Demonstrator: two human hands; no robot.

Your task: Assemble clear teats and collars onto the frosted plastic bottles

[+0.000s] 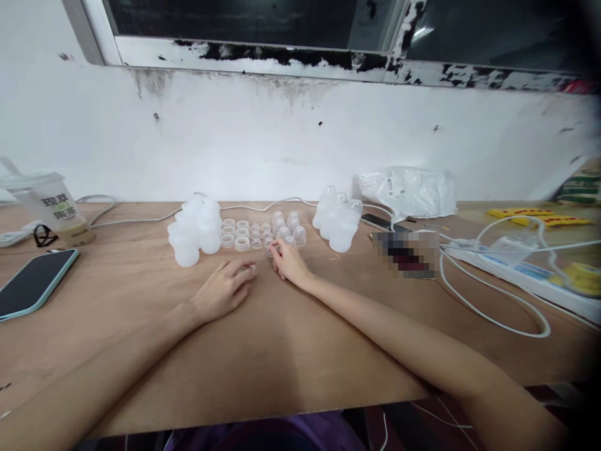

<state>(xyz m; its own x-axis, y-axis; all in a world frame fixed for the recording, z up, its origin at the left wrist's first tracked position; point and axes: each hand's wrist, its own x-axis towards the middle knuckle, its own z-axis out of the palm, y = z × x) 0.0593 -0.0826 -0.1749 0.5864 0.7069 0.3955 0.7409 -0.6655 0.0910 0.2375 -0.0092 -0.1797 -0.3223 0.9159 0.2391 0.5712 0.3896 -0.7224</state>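
Note:
My right hand [290, 263] reaches to the front of a group of small plastic parts, its fingertips pinched at a clear bottle nipple [269, 253] that they partly cover. My left hand [228, 287] rests on the table just left of it, fingers loosely bent and apart, with nothing visible in them. Behind the hands stand rows of whitish screw rings [242, 243], more clear nipples [255, 235] and clear dome caps [293, 222]. Frosted white bottles [195, 228] cluster to the left of these rows, and more bottles [339, 222] cluster to the right.
A phone [35, 282] and a drink cup [61, 210] are on the left. On the right are a plastic bag [408, 191], a blurred-out flat object [406, 255], looping white cables [493, 329] and a power strip [521, 275]. The wall closes off the table's [263, 369] back.

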